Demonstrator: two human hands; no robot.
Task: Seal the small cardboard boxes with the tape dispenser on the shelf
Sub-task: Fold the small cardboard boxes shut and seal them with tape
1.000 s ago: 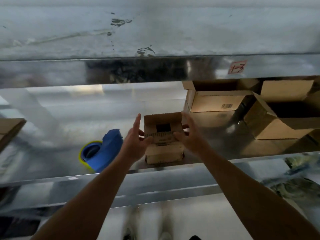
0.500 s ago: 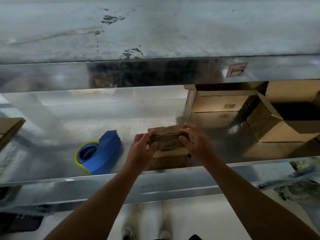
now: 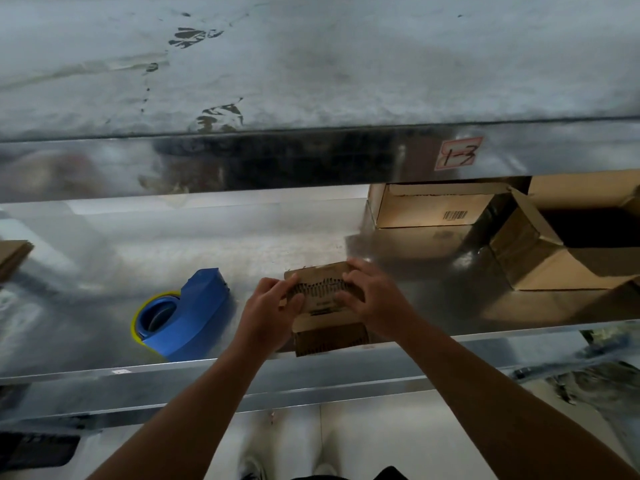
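Hands grip the small cardboard box: left hand and right hand curl over its flaps (apparently closed).

A galvanised metal upper shelf fills the top of the view, its dull grey deck scuffed with dark smudges. Its shiny front lip carries a red-bordered label handwritten "1-3". Below, the lower shelf gleams with blurred reflections, edged by a bright front rail. Underneath lies a pale floor.
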